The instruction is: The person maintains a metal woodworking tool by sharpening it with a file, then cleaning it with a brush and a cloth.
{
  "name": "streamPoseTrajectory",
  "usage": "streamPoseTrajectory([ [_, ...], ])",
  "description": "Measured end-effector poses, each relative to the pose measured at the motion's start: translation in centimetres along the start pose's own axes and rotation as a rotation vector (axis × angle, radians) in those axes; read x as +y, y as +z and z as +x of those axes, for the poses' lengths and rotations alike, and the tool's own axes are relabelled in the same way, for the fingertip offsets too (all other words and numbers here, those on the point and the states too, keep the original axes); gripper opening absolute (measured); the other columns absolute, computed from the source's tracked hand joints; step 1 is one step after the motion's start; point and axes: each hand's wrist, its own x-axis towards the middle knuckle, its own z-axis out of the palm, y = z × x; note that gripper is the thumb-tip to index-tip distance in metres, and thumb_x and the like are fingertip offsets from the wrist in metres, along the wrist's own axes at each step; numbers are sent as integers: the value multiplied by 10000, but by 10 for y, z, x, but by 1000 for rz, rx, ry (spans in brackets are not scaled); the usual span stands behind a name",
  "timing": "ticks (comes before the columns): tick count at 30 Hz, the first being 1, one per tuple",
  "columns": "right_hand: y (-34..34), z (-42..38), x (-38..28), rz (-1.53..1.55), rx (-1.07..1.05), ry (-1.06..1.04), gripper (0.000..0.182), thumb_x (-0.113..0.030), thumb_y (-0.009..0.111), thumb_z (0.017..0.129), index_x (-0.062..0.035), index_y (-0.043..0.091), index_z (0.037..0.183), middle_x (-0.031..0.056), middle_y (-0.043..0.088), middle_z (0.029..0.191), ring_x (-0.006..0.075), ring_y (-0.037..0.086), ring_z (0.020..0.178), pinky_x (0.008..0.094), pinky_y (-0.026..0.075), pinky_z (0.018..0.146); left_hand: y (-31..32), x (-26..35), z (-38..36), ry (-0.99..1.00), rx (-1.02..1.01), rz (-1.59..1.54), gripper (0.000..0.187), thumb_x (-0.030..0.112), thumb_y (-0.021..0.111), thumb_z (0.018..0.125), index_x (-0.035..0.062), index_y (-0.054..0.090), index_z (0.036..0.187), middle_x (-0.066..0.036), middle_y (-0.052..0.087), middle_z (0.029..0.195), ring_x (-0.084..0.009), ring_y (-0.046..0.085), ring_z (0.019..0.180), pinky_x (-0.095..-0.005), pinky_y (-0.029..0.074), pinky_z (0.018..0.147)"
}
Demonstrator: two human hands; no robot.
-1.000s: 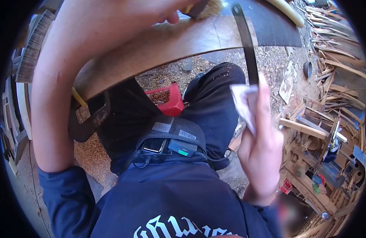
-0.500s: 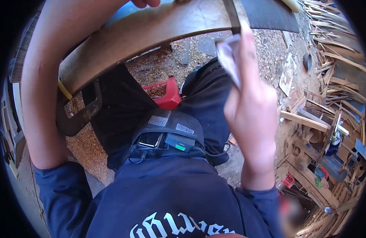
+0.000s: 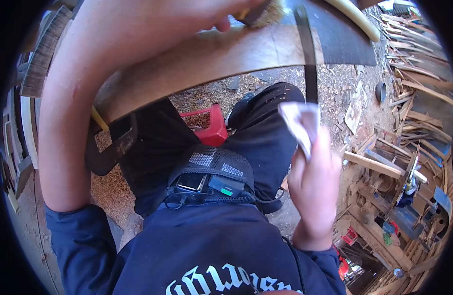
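Note:
My right hand (image 3: 317,177) is closed around the pale wrapped end of a dark flat metal bar (image 3: 310,64). White cloth or paper (image 3: 302,120) covers that grip, and the bar's far end lies over a curved brown board (image 3: 187,76). At the top edge, my left hand (image 3: 224,17) is partly cut off by the frame. Its fingers curl by a brush (image 3: 268,14) with tan bristles and a dark and yellow body, held close over the board. A dark blue-grey sheet (image 3: 349,46) extends from the board's right end.
A dark clamp (image 3: 113,150) hangs at the board's left end. Between my legs is a red plastic stool (image 3: 211,128). Wood shavings (image 3: 113,191) cover the ground. Stacked wood strips (image 3: 408,69) and a cluttered wooden frame (image 3: 383,216) lie to the right.
My right hand has drawn the bar back toward my body, exposing more of its length. The view has tilted, bringing more of my left hand and the brush into sight.

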Motion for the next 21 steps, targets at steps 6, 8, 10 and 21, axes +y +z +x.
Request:
streamPoseTrajectory([
  [6,14,35,-4,49,7,81,324,15,574,938,1,504,1255,288,659,812,512,667,773,580,499,613,15,5,-9,81,96,168,162,114,747,904,9,628,871,-122,732,734,-142,729,666,-245,553,553],
  [8,17,36,-2,94,29,78,329,12,571,948,1,507,1270,276,663,812,502,675,767,577,501,615,8,3,-2,12,46,59,164,118,750,898,11,629,870,-121,737,742,-142,736,685,-247,557,569],
  [10,8,16,-4,130,-40,133,311,13,565,957,3,525,1265,271,674,832,493,685,774,568,511,622,6,17,-3,-44,42,110,161,122,747,899,15,631,870,-111,737,746,-142,736,694,-266,559,580],
  [21,23,39,-4,-57,146,55,151,-187,608,1015,-50,587,1074,221,646,664,445,666,614,533,484,522,0,-3,-1,-38,20,-57,162,136,740,897,36,628,838,-117,741,745,-148,736,681,-267,543,557],
])
